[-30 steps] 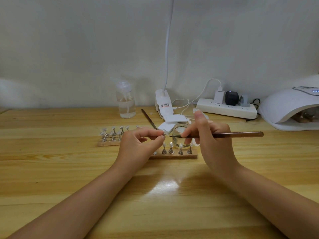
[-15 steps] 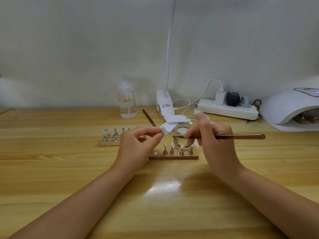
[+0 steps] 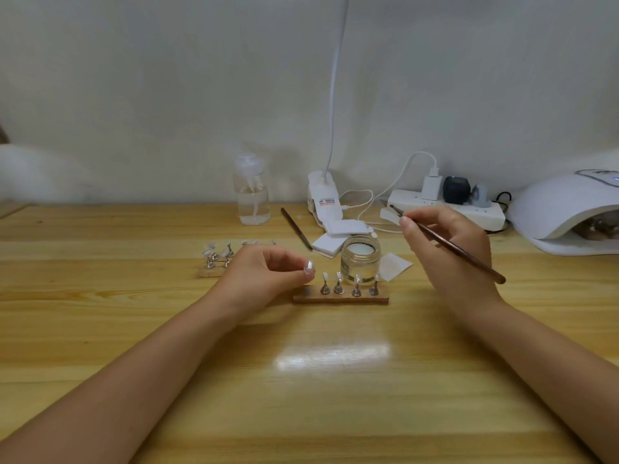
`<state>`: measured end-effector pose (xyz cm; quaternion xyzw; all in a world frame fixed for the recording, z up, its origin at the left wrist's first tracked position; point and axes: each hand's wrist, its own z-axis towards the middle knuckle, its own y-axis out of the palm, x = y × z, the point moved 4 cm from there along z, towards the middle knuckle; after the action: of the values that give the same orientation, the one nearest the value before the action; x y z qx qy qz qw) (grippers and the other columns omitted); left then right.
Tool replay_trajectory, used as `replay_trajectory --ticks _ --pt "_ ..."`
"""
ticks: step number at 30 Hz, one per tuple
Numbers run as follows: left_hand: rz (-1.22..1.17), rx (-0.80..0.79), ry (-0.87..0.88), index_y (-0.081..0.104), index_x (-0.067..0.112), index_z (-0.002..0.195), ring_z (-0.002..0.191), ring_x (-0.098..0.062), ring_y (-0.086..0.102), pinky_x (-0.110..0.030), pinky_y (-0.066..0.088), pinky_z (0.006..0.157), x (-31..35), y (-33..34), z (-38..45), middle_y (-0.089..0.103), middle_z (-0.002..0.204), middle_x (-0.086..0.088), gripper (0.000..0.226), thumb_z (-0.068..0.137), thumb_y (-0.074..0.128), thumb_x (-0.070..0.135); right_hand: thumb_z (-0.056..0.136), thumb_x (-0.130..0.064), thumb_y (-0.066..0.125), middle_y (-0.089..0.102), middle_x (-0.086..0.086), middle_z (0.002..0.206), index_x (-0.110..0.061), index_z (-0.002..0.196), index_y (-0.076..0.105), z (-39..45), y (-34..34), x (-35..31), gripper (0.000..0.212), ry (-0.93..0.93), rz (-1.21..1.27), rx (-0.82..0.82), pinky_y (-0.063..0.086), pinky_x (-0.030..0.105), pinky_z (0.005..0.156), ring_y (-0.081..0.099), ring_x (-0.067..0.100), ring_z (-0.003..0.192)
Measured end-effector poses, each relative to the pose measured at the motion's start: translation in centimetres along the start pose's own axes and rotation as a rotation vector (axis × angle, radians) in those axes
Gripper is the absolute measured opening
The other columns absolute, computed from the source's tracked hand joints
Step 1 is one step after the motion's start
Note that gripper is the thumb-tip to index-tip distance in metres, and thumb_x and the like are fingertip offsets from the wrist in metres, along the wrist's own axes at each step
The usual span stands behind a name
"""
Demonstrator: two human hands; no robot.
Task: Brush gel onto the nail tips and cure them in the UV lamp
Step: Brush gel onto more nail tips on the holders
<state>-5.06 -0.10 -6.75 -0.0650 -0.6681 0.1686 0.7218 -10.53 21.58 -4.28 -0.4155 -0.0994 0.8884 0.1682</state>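
Wooden desk [image 3: 100, 329] — the left hand [image 3: 264, 276] pinches a nail tip [image 3: 308, 266] just left of the tip stand [image 3: 341, 298]; the right hand [image 3: 449, 249] grips the brush [image 3: 462, 252] beyond the gel jar [image 3: 360, 259]. The UV lamp [image 3: 566, 209] sits far right.

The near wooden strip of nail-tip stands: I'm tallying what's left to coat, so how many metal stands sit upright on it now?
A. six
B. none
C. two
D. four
D: four small metal stands with clear tips stand in a row on the near wooden strip, in front of the clear glass jar, while the left hand pinches a separate single nail tip beside the strip's left end.
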Motion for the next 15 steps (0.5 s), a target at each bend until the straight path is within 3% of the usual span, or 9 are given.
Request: replay_trajectory --ticks 3,5,8,15 --pt "0.026 -0.047 -0.007 0.073 0.015 0.075 0.065 -0.003 0.067 -0.004 0.044 0.055 0.1 -0.1 0.0 0.072 0.071 -0.002 0.005 0.074 0.073 0.011 0.086 -0.015 0.063 0.064 -0.016 0.08 -0.023 0.092 0.068 0.2 -0.3 0.6 0.012 -0.094 -0.221 -0.083 0.049 0.015 0.065 0.061 -0.002 0.073" --pt "0.048 -0.064 -0.014 0.073 0.018 0.073 0.063 0.0 0.066 -0.003 0.042 0.056 0.1 -0.2 0.0 0.071 0.07 -0.003 0.005 0.074 0.074 0.013 0.084 -0.01 0.065 0.07 -0.004 0.081 -0.016 0.096 0.071 0.0 -0.2 0.8 0.015 -0.208 -0.397 -0.17 0.05 0.025 0.061 0.065 0.011 0.072" --pt "0.108 -0.094 -0.035 0.073 0.022 0.072 0.063 0.004 0.063 -0.001 0.04 0.055 0.0 -0.3 0.1 0.071 0.071 0.003 0.003 0.074 0.074 0.019 0.079 -0.002 0.068 0.073 0.006 0.085 -0.014 0.103 0.071 -0.1 0.2 1.4 0.027 -0.29 -0.561 -0.327 0.039 0.02 0.057 0.068 0.024 0.074" --pt "0.139 -0.098 -0.035 0.074 0.024 0.068 0.06 0.007 0.061 0.001 0.037 0.052 -0.3 -0.3 0.2 0.071 0.074 0.006 0.007 0.071 0.076 0.019 0.084 -0.017 0.067 0.07 -0.004 0.102 -0.026 0.112 0.066 -0.2 0.7 1.8 0.03 -0.28 -0.665 -0.435 0.033 0.019 0.065 0.064 0.014 0.091"
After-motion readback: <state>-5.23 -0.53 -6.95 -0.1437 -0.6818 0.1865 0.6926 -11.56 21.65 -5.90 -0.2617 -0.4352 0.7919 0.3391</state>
